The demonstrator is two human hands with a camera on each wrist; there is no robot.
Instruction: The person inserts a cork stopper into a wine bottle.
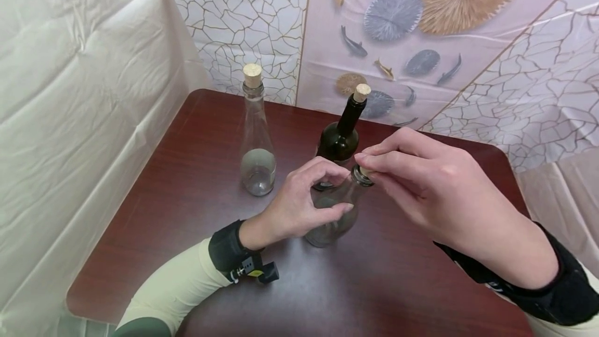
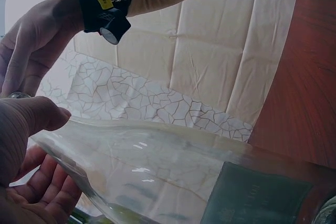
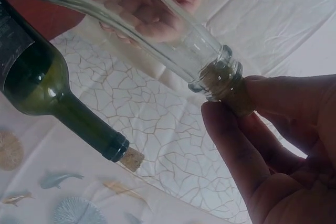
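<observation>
A clear glass bottle (image 1: pixel 324 234) stands on the table in front of me, with a pale label on its lower side. My left hand (image 1: pixel 295 204) curves round its upper part, thumb on the near side and fingers on the far side. Between thumb and fingertips, my right hand (image 1: pixel 435 186) pinches a cork (image 3: pixel 239 100) at the bottle's mouth. Through the glass in the right wrist view, the cork's lower end shows inside the neck while its top sticks out. Close behind stands a dark green bottle (image 1: pixel 338 139), its own cork (image 1: pixel 362 92) in the neck.
Another clear bottle (image 1: pixel 259 168) with a cork (image 1: pixel 252 75) stands at the back left of the dark red table (image 1: pixel 187 170). Patterned sheeting (image 1: pixel 248 9) hangs behind the table's back edge, and a pale sheet (image 1: pixel 79 118) hangs along the left side.
</observation>
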